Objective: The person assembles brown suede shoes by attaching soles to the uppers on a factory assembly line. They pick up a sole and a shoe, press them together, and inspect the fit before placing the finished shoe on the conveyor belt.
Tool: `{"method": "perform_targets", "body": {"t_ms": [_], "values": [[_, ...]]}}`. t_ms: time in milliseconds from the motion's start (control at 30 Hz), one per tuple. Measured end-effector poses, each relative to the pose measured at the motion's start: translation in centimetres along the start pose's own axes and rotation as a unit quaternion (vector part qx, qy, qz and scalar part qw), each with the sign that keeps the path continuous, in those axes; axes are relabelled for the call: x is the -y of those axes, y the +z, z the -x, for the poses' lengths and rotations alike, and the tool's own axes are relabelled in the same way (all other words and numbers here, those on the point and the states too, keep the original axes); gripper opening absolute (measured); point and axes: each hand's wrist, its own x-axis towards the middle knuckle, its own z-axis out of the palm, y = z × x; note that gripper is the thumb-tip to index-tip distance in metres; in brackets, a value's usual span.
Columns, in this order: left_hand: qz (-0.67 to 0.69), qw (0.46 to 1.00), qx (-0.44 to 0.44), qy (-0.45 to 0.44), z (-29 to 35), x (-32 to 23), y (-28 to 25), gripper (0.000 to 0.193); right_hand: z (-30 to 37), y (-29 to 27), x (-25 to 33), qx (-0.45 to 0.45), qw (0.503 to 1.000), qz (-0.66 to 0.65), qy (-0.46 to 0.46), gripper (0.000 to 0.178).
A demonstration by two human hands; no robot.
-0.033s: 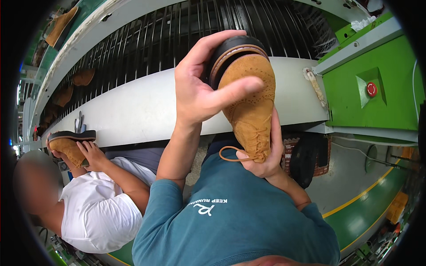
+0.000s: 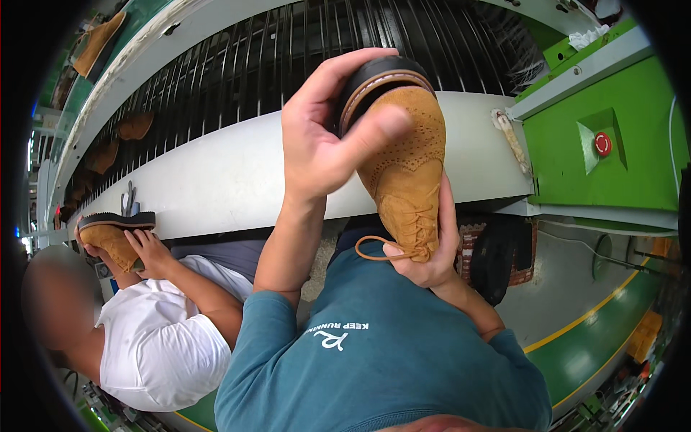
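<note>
Free white ledge [image 2: 216,173] left of left hand [image 2: 320,137], green housing [image 2: 597,193] blocking right

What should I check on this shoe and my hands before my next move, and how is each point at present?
1. Left hand on the sole: ok, fingers curl around it at the toe.
2. Right hand on the upper: ok, it holds the laced end.
3. Left thumb touching the upper: cannot tell, it is blurred.
4. Sole close against the upper: not ok, a dark gap shows at the toe.
5. Lace tucked away: not ok, a loop sticks out leftward.
</note>
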Motion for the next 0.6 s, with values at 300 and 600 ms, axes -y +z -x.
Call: {"method": "perform_targets", "body": {"t_ms": [300,600], "values": [[0.124,0.991,-0.034,-0.025,-1.2,1.8,-1.2,0.042,-0.4,0.2,0.4,-0.029,0.999,0.007,-0.012,0.119],[-0.006,1.000,0.015,-0.008,0.0,0.5,-0.1,0.079,-1.0,-0.2,1.4,-0.003,0.999,0.043,-0.015,0.119]]}}
